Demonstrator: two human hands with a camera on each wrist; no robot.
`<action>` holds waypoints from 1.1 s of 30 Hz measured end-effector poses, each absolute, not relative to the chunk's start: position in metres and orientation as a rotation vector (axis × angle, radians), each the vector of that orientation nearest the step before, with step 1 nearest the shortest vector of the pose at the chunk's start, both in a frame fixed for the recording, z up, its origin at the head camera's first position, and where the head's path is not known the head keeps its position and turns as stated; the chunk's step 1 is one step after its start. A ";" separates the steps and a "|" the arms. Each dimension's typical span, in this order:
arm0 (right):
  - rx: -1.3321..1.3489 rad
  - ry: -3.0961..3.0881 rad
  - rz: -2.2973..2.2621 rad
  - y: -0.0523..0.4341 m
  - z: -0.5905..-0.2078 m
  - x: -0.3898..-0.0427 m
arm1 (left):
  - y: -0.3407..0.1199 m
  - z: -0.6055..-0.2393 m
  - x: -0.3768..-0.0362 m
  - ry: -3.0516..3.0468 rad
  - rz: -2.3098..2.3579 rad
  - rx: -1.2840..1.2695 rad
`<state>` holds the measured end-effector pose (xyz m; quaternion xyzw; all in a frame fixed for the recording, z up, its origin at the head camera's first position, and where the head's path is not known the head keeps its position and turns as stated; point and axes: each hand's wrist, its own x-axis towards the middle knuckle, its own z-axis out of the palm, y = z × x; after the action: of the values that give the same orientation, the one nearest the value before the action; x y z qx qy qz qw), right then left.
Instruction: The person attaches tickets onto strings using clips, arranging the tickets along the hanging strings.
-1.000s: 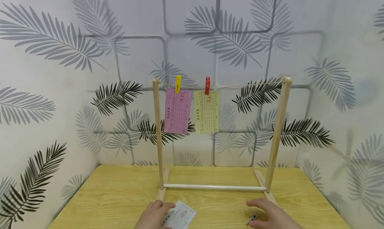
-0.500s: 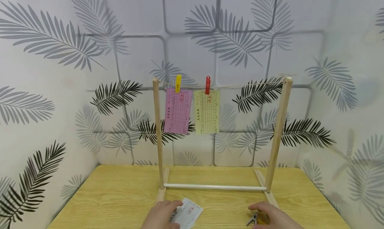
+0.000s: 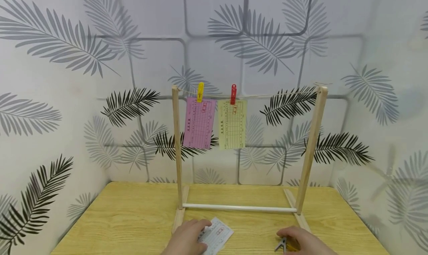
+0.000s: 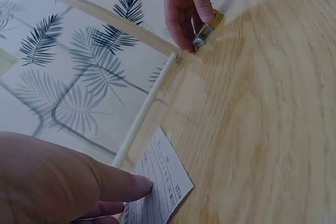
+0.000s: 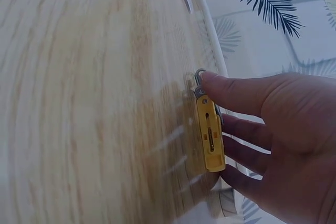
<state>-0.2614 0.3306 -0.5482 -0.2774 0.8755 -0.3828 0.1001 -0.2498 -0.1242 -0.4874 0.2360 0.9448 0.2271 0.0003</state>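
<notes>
A white printed slip of paper point(image 4: 167, 174) with a red stamp is pinched by my left hand point(image 3: 188, 237); the thumb lies on top and the fingers pass beneath. Low over the wooden table, my right hand point(image 3: 302, 241) holds a yellow clip point(image 5: 211, 135) with metal ends. Its thumb presses the metal end, while the fingers sit behind the yellow body. Beyond both hands, a yellow clip point(image 3: 200, 92) fixes a pink slip point(image 3: 199, 123) to a string point(image 3: 267, 95), and a red clip point(image 3: 233, 94) fixes a yellow-green slip point(image 3: 232, 125) beside it.
The string runs between two wooden posts, a left post point(image 3: 177, 147) and a right post point(image 3: 312, 147). Low down, a white rod point(image 3: 239, 208) joins them. The stand is on the wooden table point(image 3: 133, 210), in front of a leaf-patterned wall point(image 3: 214, 62).
My left hand has moved right, carrying the white slip with it. In the right hand, the clip has turned so that its yellow body and metal ends show more.
</notes>
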 end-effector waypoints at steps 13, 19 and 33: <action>-0.668 2.602 -1.184 0.312 -0.538 -0.263 | -0.104 -0.489 -0.261 2.969 0.806 0.695; -0.814 2.648 -1.184 0.294 -0.516 -0.253 | -0.098 -0.485 -0.260 2.961 0.863 0.680; -0.709 2.603 -1.206 0.306 -0.520 -0.261 | -0.104 -0.487 -0.254 3.064 0.693 0.597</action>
<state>-0.2609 0.3063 -0.5205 -0.2389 0.8770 -0.4064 0.0928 -0.2545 -0.1041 -0.4870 0.1866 0.9578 0.2166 -0.0282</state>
